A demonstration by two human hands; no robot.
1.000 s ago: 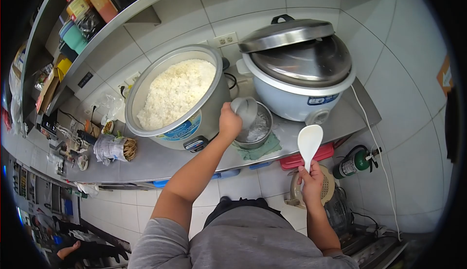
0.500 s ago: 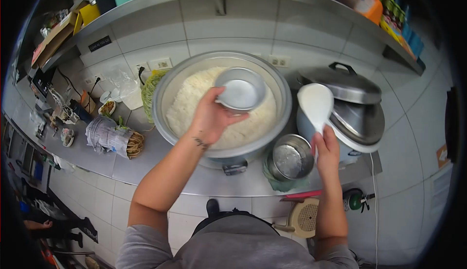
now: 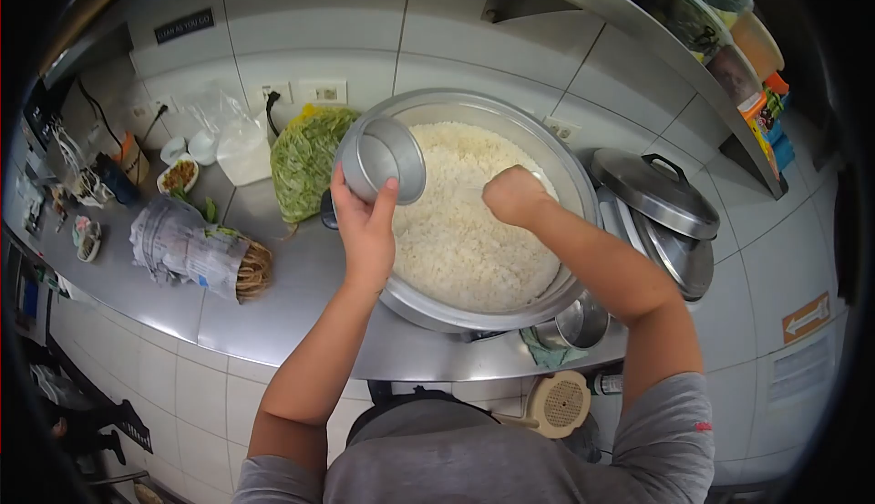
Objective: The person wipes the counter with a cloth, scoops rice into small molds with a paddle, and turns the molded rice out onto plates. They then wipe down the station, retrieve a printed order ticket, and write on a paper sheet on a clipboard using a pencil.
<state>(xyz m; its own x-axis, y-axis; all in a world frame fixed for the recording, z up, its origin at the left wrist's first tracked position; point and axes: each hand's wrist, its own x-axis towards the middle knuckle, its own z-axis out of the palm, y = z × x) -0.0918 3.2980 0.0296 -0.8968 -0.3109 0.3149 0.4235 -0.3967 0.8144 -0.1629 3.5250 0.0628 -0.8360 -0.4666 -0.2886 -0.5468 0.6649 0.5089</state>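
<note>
My left hand [image 3: 366, 235] grips a small round metal bowl [image 3: 412, 162], tilted and empty inside, over the left rim of a big metal pot [image 3: 437, 314]. White cooked rice [image 3: 465, 262] fills much of that pot. Above the rice, my right hand [image 3: 516, 198] is closed in a fist around the rice paddle; the white paddle is almost wholly hidden behind the hand, with only a pale sliver showing.
Left of the pot lie a bag of green vegetables [image 3: 310, 162] and a newspaper-wrapped bundle [image 3: 187, 241]. A metal container [image 3: 583, 324] stands by the pot's front right. Lids [image 3: 656, 196] are stacked at right. A metal shelf [image 3: 638, 25] overhangs the counter [image 3: 273, 322].
My right hand has swung left from beside the metal container to above the rice with the paddle. My left hand has brought the bowl to the pot's left rim. The view has turned.
</note>
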